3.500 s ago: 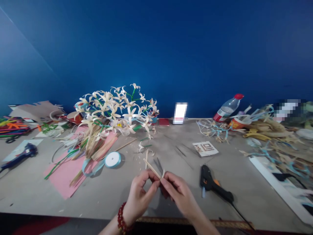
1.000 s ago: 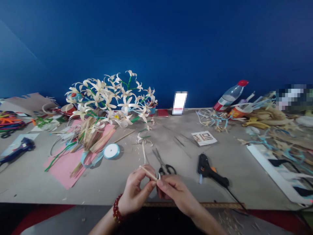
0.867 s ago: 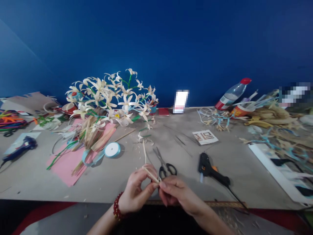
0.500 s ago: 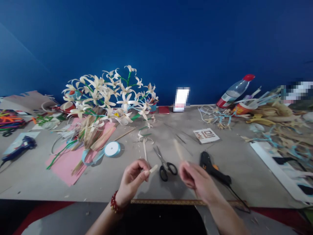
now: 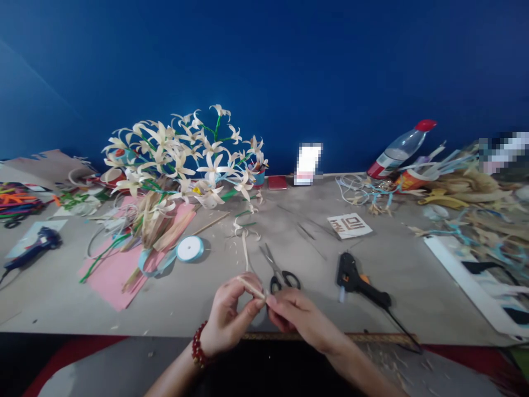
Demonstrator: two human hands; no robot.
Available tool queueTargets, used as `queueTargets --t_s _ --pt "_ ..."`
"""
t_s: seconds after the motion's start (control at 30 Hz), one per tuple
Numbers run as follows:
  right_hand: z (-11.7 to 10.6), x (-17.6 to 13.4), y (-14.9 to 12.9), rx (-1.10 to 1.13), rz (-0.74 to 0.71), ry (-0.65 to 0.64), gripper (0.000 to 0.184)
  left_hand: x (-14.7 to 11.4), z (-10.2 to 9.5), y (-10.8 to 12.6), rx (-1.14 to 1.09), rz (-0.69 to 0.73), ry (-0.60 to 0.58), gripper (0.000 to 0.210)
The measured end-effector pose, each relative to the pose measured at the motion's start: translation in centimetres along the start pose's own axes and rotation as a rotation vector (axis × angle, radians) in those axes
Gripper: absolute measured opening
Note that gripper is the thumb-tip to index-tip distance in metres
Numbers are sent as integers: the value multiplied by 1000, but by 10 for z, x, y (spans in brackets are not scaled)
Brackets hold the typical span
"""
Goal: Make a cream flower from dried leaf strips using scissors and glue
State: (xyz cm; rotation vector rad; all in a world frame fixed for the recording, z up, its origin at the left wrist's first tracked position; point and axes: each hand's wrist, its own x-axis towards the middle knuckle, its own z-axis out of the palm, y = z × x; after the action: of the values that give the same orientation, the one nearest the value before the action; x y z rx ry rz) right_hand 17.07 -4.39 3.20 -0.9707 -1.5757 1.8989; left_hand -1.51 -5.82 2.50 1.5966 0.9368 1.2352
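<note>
My left hand (image 5: pixel 237 309), with a red bead bracelet at its wrist, is closed in a pinch on a narrow pale husk strip (image 5: pixel 251 288). The strip slants up and left across the fingers. At its lower end the fingertips of my right hand (image 5: pixel 295 314) meet those of the left, also pinched on the strip. Just beyond the hands lie black-handled scissors (image 5: pixel 278 270), blades pointing away, handles partly covered by my fingers. Another long pale strip (image 5: pixel 245 251) lies left of the blades. A black glue gun (image 5: pixel 359 278) rests to the right.
White husk flowers on green stems (image 5: pixel 185 154) fill the back left, near a ribbon spool (image 5: pixel 190 249) and pink paper (image 5: pixel 119 281). At right are a tilted plastic bottle (image 5: pixel 399 151), a printed card (image 5: pixel 349 226) and a white power strip (image 5: pixel 467 286). A blue glue gun (image 5: pixel 37 248) lies far left.
My right hand has moved left and down, and its fingertips now meet my left hand's at the pale strip. The strip in my left hand now points up and left.
</note>
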Motion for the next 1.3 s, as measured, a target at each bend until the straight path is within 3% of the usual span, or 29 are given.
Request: queueTargets --t_s 0.07,0.17,0.23,0.33,0.4,0.53,0.67,0.77,0.9,1.03,1.13,1.3 --pt "-3 -8 0 162 50 -97 62 0 -3 -3 -19 -2 -5 9" --pt "-18 -22 3 315 -25 -148 67 3 -8 -14 -112 -159 73 13" --pt "-37 -26 6 269 -79 40 67 4 -9 -22 -243 -303 127 15" --pt "-64 -18 16 -84 -34 606 50 6 -6 -26 -433 -405 121 19" --pt "-72 -9 24 -206 -19 696 45 8 -2 -23 -495 -422 97 21" --pt "-56 -1 21 -51 -10 495 39 15 1 -12 -453 -478 -28 25" --pt "-34 -2 -7 -204 -171 233 20 24 -4 -4 -294 -480 -161 25" --pt "-29 0 -16 -212 -145 157 18 27 -8 -1 -221 -428 -212 24" --pt "-27 5 -3 40 -6 195 26 25 -6 -3 -269 -351 -136 19" --pt "-16 8 6 247 54 323 31 18 6 -11 -176 -125 34 19" --pt "-9 9 5 250 -9 361 29 14 16 -15 -31 -19 130 5" --pt "-6 6 0 92 -96 367 18 13 20 -10 115 60 203 8"
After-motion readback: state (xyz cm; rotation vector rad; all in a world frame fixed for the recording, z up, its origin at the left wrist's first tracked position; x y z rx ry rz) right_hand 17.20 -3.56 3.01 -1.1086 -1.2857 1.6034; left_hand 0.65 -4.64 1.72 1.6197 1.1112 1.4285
